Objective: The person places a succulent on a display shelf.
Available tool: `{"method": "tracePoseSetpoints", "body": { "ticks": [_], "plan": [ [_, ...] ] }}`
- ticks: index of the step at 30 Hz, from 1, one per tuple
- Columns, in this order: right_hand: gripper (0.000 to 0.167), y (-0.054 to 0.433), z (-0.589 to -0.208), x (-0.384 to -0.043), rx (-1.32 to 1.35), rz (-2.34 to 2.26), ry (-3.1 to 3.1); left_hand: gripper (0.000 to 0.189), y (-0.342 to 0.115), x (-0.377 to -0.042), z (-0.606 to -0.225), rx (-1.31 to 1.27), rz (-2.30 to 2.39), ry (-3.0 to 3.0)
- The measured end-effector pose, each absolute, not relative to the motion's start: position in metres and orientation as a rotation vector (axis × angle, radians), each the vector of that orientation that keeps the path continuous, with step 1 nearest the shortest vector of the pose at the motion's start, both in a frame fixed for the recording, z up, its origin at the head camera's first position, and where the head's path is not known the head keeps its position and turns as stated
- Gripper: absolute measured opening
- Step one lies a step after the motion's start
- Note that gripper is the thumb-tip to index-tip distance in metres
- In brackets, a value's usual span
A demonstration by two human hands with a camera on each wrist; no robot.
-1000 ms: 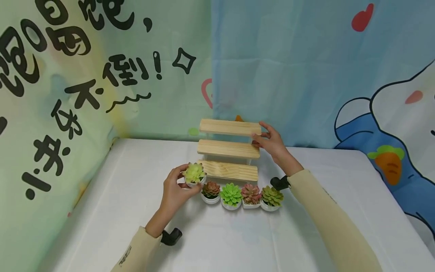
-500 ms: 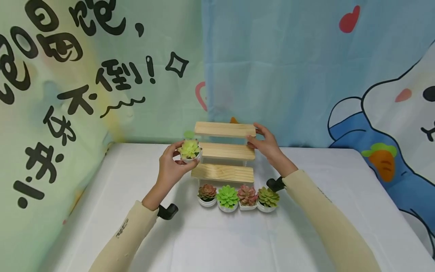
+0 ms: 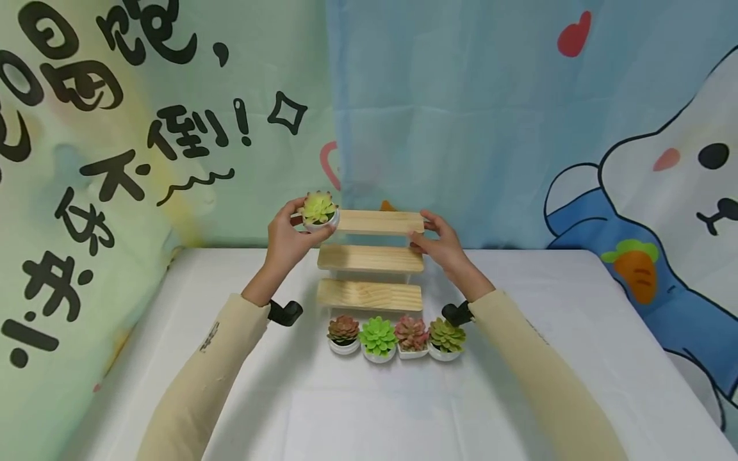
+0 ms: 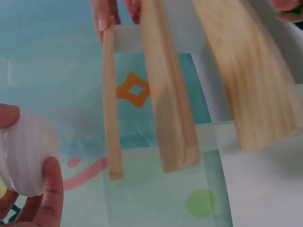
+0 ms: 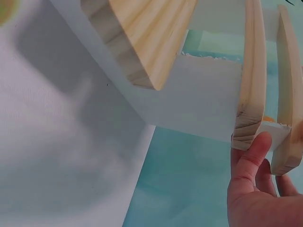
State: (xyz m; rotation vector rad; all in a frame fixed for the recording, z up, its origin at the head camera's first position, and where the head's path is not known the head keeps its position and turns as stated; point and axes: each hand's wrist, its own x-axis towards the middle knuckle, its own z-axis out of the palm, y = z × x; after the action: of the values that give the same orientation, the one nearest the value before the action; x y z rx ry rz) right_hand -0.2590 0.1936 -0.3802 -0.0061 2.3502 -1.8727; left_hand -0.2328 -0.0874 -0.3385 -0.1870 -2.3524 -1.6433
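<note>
The left hand (image 3: 287, 234) pinches a white pot (image 3: 319, 224) holding a yellow-green succulent (image 3: 319, 208) between thumb and fingers, raised off the table (image 3: 357, 422). The pot is upright or nearly so, off the left end of the top board (image 3: 380, 222); the left wrist view shows a gap between them. The right hand (image 3: 444, 243) grips the right end of the wooden stand (image 3: 370, 294) at the top board; the thumb's exact point of contact cannot be told. The stand is near the table's back edge. Four potted succulents (image 3: 378, 336) form a row before its lowest board.

The step is judged to be placing the pot on the top board. Sound practice: bring the base above the board before moving inward, keep it level, lower it wholly within the board's narrow edges, and release only once it sits flat. The right hand should steady without pushing.

The green backdrop (image 3: 277, 51) carries black Chinese lettering (image 3: 190, 136); "不倒!" is legible, the remainder not read with certainty. Small print on the left sleeve (image 3: 209, 336) is illegible. No brand is readable.
</note>
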Motion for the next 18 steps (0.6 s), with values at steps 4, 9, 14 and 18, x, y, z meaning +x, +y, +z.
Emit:
{"method": "tracePoseSetpoints", "body": {
  "ticks": [4,9,14,18],
  "plan": [
    [0.068,0.194,-0.379,-0.258,0.0,-1.905,2.328,0.064,-0.079,-0.246,-0.337,-0.175,-1.606,-2.38],
    [0.067,0.196,-0.381,-0.257,0.052,-1.919,2.306,0.066,-0.069,-0.257,-0.341,-0.144,-1.647,-2.423],
    [0.067,0.196,-0.384,-0.258,0.065,-1.936,2.292,0.068,-0.062,-0.265,-0.346,-0.113,-1.654,-2.457],
    [0.067,0.197,-0.382,-0.258,0.044,-1.956,2.299,0.068,-0.054,-0.271,-0.344,-0.143,-1.645,-2.455]
  ]
}}
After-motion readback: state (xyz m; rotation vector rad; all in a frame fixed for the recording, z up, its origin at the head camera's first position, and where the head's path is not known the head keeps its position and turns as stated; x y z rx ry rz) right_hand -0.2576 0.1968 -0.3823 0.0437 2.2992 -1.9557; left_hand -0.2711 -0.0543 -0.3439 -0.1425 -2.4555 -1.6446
